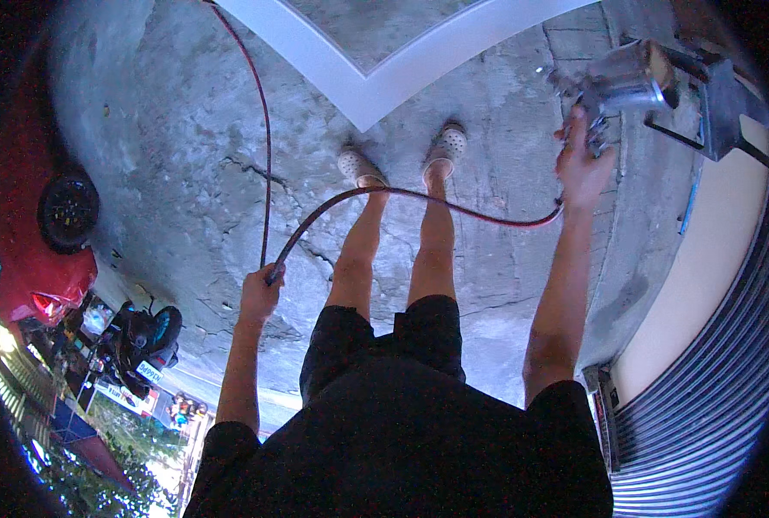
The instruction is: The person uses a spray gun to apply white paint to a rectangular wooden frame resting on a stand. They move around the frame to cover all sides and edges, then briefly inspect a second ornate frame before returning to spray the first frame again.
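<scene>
"Hands first: holding what?"

"Gripping a spray gun at two o'clock with the right hand, seemingly closed round its handle; too blurred to tell about the trigger finger. Pinching a dark red hose between eight and nine with the left hand, with thumb and fingers wrapped round it."

"And right beside the gun?"

"Just past it, also toward two, a silver canister; joined or merely overlapping, cannot tell. Beyond that, a dark barred frame."

"Any advice for handling it?"

"Best, probably, to carry the hose in a loose curve across the shins, with enough slack to spare the gun wrist any tug. Swing from the shoulder rather than the wrist, and feed line with the left hand instead of pulling."

"Edges to watch?"

"At twelve, a white angled frame, with its corner aimed toward the pale clogs. Steer hose and gun clear of that rim. At three, a beige panel, and near four, corrugated sheeting: less elbow room that side, by the look of it."

"Open room, then?"

"Mostly from nine to eleven, over concrete floor, as far as a red car at nine and a motorcycle at eight. Mind the hose run climbing toward eleven: easy to trip on, probably."
</scene>
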The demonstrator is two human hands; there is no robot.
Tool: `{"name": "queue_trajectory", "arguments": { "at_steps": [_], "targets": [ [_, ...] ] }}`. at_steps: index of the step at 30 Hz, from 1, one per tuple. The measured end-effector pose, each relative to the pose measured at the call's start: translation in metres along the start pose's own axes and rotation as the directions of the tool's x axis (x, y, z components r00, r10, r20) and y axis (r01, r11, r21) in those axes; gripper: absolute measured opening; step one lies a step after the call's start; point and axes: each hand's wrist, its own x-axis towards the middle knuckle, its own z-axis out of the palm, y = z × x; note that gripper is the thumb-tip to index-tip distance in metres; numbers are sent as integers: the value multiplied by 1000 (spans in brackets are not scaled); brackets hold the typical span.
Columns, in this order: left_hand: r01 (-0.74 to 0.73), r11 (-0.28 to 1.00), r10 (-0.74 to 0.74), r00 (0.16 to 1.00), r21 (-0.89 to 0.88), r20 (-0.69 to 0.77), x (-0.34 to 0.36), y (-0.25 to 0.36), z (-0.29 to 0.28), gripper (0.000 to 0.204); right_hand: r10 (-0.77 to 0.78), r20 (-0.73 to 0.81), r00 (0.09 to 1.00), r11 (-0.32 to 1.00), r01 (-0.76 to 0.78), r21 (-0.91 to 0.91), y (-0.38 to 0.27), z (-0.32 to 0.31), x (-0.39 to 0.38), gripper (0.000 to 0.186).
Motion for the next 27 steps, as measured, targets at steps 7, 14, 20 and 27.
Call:
{"name": "queue_trajectory", "arguments": {
  "at_steps": [7, 14, 20, 27],
  "targets": [
    [38, 997, -37, 999, 70, -8, -8, -44, -48, 18, 23, 105, 994, 999, -20, -30, -12, 34, -109, 32],
    [99, 993, -100, 995, 64, 23, -5, -58, -60, 20, -45, 239, 970, 965, 103, -240, -18, 50, -185, 27],
    [55, 994, -56, 998, 93, 10, 6, -101, -61, 17, 34, 427, 903, 999, -31, -14, -66, 58, -233, 23],
    [25, 997, -26, 1000, 70, 13, 19, -78, -60, 20, 76, 490, 868, 991, -10, -136, -63, 47, -193, 21]
  ]
}}
